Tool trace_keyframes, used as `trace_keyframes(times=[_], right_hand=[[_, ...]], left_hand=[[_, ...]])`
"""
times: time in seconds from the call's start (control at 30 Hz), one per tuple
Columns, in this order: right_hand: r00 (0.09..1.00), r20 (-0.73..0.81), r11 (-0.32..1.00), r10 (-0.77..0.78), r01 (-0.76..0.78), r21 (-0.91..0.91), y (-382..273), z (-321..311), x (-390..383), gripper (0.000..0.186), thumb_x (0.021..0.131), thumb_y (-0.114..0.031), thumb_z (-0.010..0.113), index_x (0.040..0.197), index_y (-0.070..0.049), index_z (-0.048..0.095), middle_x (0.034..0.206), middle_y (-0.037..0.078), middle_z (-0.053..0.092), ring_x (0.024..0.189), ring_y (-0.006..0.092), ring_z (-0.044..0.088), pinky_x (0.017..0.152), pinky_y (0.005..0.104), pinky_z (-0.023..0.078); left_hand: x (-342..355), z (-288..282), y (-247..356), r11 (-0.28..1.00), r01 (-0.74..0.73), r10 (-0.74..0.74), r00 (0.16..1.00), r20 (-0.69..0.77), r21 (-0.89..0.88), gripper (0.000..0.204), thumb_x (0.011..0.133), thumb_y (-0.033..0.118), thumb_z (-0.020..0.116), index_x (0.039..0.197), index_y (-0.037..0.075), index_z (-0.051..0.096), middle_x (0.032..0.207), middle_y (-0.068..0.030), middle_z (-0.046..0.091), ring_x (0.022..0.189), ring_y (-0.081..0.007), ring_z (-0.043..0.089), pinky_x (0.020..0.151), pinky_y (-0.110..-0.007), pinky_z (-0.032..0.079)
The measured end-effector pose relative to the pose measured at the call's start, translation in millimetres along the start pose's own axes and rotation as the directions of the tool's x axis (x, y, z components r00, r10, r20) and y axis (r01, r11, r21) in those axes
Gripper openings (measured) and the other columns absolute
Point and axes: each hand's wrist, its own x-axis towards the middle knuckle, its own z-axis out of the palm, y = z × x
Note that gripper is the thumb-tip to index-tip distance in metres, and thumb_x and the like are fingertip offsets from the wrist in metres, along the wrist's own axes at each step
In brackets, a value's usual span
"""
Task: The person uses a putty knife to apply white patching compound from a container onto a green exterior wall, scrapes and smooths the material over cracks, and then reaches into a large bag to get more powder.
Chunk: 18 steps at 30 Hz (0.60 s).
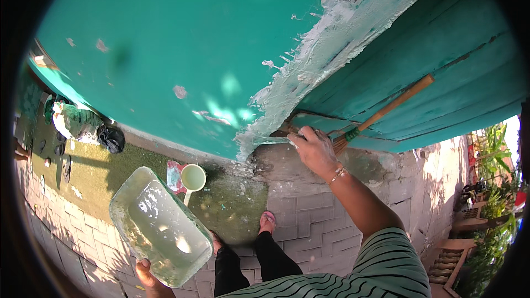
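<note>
At the lower left my left hand (148,277) grips the rim of a clear rectangular plastic tub (201,226), its thumb over the edge. The tub's inside is smeared with whitish residue. My right hand (316,152) reaches to the bottom of the wall corner, fingers closed around a thin, flat putty knife (270,140). The blade lies against the low end of a rough white filler strip (309,60). This strip runs up the corner of the green wall (182,27). The putty knife's handle is hidden in my fingers.
Behind my right hand a wooden-handled broom (397,101) leans on the green door (458,83). A pale dipper (193,177) rests by a red-and-white packet (175,174). A black bag (112,139), a pale sack (77,121) and several sandals lie far left. Grey pavers (314,218) lie underfoot.
</note>
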Motion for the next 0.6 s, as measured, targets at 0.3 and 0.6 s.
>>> trace_keyframes(times=[0.3,0.6], right_hand=[[0.948,-0.253,0.971,-0.192,0.147,-0.187,1.6,-81.0,24.3,0.029,0.073,-0.007,0.069,0.101,-0.014,0.071,0.087,0.005,0.053,0.079,0.0244,0.058,0.072,0.0388,0.048],[0.878,-0.451,0.98,-0.16,0.195,0.031,-26.9,-174.4,48.2,0.029,0.071,-0.001,0.07,0.099,-0.007,0.07,0.086,0.007,0.056,0.073,0.0242,0.056,0.065,0.0325,0.047]], left_hand=[[9.0,39.3,3.5,1.0,-0.002,0.003,1.0,-0.007,0.018,0.07,0.074,0.029,0.064,0.135,0.0,0.044,0.118,-0.017,0.06,0.103,-0.0322,0.061,0.088,-0.045,0.053],[16.0,52.6,7.9,1.0,-0.004,0.007,0.995,0.102,-0.022,0.07,0.076,0.028,0.064,0.135,-0.002,0.042,0.121,-0.0164,0.058,0.105,-0.0307,0.06,0.088,-0.044,0.053]])
